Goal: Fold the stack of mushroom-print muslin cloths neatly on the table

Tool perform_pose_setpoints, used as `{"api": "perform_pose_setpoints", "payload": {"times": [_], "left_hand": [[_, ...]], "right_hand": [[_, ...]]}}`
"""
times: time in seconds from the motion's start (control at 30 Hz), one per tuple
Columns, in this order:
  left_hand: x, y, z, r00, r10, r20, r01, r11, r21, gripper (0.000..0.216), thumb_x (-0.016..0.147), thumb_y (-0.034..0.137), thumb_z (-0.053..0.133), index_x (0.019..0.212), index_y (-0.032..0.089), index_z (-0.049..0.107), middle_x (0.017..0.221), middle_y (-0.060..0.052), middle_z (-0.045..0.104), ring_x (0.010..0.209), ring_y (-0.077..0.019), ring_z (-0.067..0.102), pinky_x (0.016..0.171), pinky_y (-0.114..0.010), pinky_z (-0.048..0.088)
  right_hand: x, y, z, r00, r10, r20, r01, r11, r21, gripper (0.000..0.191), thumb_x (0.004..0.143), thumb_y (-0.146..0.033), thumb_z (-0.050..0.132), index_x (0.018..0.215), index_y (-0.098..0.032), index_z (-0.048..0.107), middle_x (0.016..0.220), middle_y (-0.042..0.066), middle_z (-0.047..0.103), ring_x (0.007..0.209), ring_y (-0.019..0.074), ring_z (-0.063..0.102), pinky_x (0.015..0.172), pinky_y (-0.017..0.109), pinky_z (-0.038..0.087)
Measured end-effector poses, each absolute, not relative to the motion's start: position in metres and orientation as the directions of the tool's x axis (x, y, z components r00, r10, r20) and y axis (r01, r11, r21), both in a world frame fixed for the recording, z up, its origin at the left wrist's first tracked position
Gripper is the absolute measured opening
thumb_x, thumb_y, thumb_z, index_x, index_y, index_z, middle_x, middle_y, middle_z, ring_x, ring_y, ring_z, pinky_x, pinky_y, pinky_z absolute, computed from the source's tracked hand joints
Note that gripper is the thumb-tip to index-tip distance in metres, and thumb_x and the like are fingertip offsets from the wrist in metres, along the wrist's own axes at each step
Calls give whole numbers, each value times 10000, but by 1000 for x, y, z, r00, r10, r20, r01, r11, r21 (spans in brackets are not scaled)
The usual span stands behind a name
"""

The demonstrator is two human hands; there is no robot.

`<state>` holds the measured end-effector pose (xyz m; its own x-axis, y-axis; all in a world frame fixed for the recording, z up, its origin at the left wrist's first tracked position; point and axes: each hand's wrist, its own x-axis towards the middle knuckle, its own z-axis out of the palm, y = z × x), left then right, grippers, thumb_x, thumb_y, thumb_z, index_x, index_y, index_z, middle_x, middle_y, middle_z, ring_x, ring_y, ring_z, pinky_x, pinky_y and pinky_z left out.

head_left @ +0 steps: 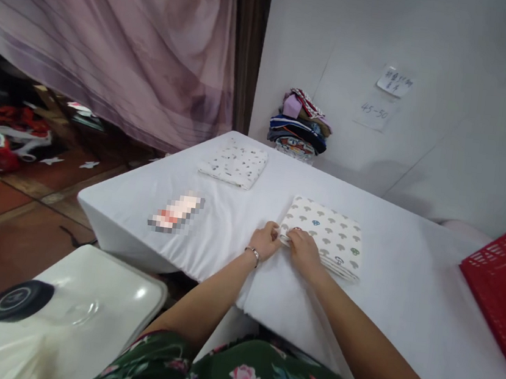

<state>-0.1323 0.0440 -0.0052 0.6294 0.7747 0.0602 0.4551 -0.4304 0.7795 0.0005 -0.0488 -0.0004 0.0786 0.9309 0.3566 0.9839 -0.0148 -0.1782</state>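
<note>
A folded white cloth [326, 229] printed with mushrooms lies on the white-covered table [407, 282] in front of me. Most of the print is grey, with a few blue, red and green mushrooms. At its near left corner, my right hand [304, 251] pinches the edge between thumb and fingers. Close beside it, my left hand [265, 240] has its fingers curled at the same corner, a bracelet on the wrist. The fingertips partly hide the corner. Farther back on the left, another folded white cloth [238, 162] with a small scattered print lies flat.
A blurred-out oblong item [177, 212] lies on the table's left part. Folded fabrics are stacked [298, 127] against the back wall. A red plastic basket [504, 282] stands at the right edge. At lower left is a white lid-like surface [106, 294] with a dark round object [20, 301].
</note>
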Motion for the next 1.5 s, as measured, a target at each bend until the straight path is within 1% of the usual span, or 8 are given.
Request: {"api": "perform_pose_setpoints", "payload": {"times": [0.17,0.4,0.6,0.87,1.0,1.1,1.23,1.5], "left_hand": [[-130,50,-9,600,798,56,451,-396,800,319,846,452,465,1066,222,480,809,9,671,772,-166,626,711,-275,445],[-125,52,-10,590,805,62,522,-439,732,241,835,394,487,1011,229,495,757,11,663,745,-175,630,684,-276,437],[-126,54,-10,584,810,48,519,-418,746,233,812,413,493,964,237,491,776,14,661,733,-174,617,678,-284,438],[-125,53,-12,561,826,49,523,-400,753,236,808,413,509,965,237,521,817,6,658,729,-159,613,699,-284,460],[-125,52,-11,543,791,281,441,-554,706,231,823,382,511,971,214,565,999,-52,632,910,-181,598,826,-323,464],[-123,48,-7,611,625,486,324,-758,566,234,826,346,534,1017,224,591,1141,-67,591,1106,-205,517,959,-366,398],[-119,42,-5,734,483,477,282,-856,433,283,794,286,581,1074,249,596,1203,-50,571,1162,-211,474,992,-381,362],[-115,40,-3,789,453,414,306,-876,373,329,780,168,522,1084,260,608,1100,-32,622,1108,-201,499,964,-376,368]], "right_hand": [[-8,-52,1,106,930,352,984,-48,-171,272,863,-134,418,1079,-155,582,1114,111,586,1023,235,498,873,367,392],[-8,-76,3,90,941,327,986,-39,-159,510,827,-127,443,1334,-173,410,1328,108,485,1231,225,394,1014,429,300],[27,-145,-1,231,918,323,972,-205,-111,477,882,-218,404,1358,-195,399,1394,84,434,1299,239,346,1075,482,215],[90,-236,-29,501,749,434,862,-476,-174,386,876,-279,420,1226,-182,551,1280,127,543,1218,278,458,973,515,380],[88,-242,-28,517,665,539,855,-428,-293,315,881,-296,430,1111,-200,624,1202,101,597,1148,245,519,968,472,426],[74,-227,-19,465,667,583,885,-324,-334,296,885,-265,428,1108,-238,622,1220,68,587,1169,231,501,984,468,417],[59,-195,-11,352,729,586,928,-193,-318,311,891,-230,427,1152,-231,597,1254,68,564,1223,233,450,1007,465,384],[61,-163,-17,285,800,528,946,-146,-290,335,901,-214,399,1181,-235,583,1211,67,596,1178,231,485,1006,477,344]]}}
